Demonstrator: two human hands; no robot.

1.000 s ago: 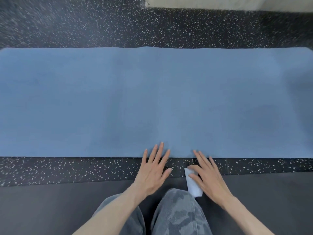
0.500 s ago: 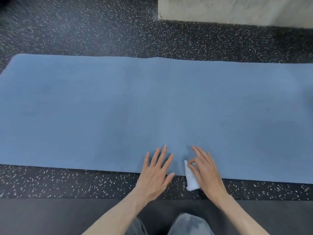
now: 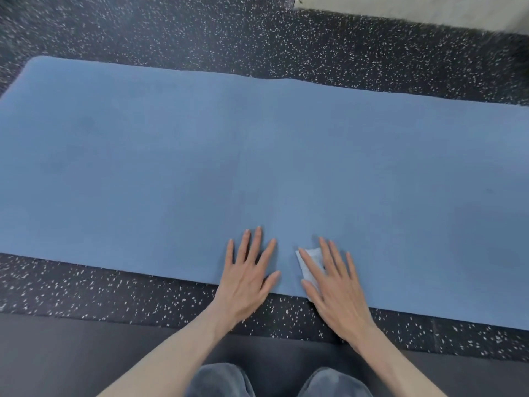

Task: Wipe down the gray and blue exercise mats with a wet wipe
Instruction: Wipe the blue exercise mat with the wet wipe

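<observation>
Mat barely begun — right hand flat, pressing wipe on near edge; left hand flat, empty.

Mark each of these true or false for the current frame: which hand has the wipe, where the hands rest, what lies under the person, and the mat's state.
1. The right hand presses the white wipe under straight fingers. True.
2. The left hand holds a second wipe. False: it lies flat and bare, fingers spread.
3. The wipe lies on the blue mat near its near edge. True.
4. The blue mat is rolled up. False: it lies flat on the speckled floor.
5. A gray mat lies nearest the person. True.
</observation>
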